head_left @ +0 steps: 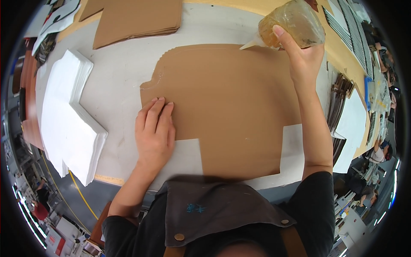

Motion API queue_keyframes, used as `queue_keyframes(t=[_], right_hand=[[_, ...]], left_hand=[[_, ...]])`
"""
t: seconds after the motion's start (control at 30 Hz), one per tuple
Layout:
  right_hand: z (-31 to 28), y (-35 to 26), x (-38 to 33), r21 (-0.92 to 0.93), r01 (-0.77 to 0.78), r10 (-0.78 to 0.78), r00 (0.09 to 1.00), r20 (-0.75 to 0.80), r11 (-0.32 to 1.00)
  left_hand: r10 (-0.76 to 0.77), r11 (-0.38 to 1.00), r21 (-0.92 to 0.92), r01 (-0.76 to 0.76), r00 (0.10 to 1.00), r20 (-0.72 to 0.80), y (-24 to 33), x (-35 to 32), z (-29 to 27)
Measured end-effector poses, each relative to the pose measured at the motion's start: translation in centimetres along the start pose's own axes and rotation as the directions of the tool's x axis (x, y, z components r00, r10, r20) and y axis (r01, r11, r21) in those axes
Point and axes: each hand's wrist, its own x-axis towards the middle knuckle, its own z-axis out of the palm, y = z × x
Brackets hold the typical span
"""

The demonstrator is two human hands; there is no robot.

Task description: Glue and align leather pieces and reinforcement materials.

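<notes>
A flat brown cut panel with a notched lower edge lies on the pale tabletop in front of me. My left hand rests on its left edge, fingers stretched out and holding nothing. At the far right, my right hand grips a clear squeeze bottle of amber liquid, tipped over on its side. Its pointed nozzle meets the panel's far edge, or hangs just over it. A thin glossy line runs along the far edge, leftward from the nozzle and down round the scalloped left corner.
A stack of white cut sheets stands at the left. More brown panels are piled at the far side. Dark brown pieces and a white sheet lie at the right. Other people are in the background.
</notes>
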Motion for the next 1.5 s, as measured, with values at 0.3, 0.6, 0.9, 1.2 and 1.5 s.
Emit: queue_keyframes(t=[0.3,0.6,0.9,1.2,1.5], right_hand=[[-3.4,2.1,-0.2,0.010,-0.039,0.040,0.994,-0.102,0.999],[-6.2,3.3,-0.7,0.015,-0.127,0.128,0.975,-0.180,0.992],[-9.0,5.3,-1.1,0.013,-0.097,0.097,0.963,-0.252,0.995],[-11.1,5.4,-2.4,0.053,-0.135,0.144,0.959,-0.245,0.989],[-13.1,5.7,-4.4,0.037,-0.130,0.135,0.937,-0.321,0.991]], left_hand=[[-0.003,1.000,0.027,0.003,1.000,0.006,0.2,0.1,-0.2],[0.002,0.998,0.065,-0.003,1.000,0.018,0.2,0.1,-0.4],[0.010,0.996,0.085,-0.013,1.000,0.029,0.2,0.2,-0.5],[0.033,0.992,0.117,-0.037,0.999,0.038,0.0,0.2,-0.5],[0.034,0.994,0.103,-0.038,0.999,0.038,0.0,0.1,-0.5]])
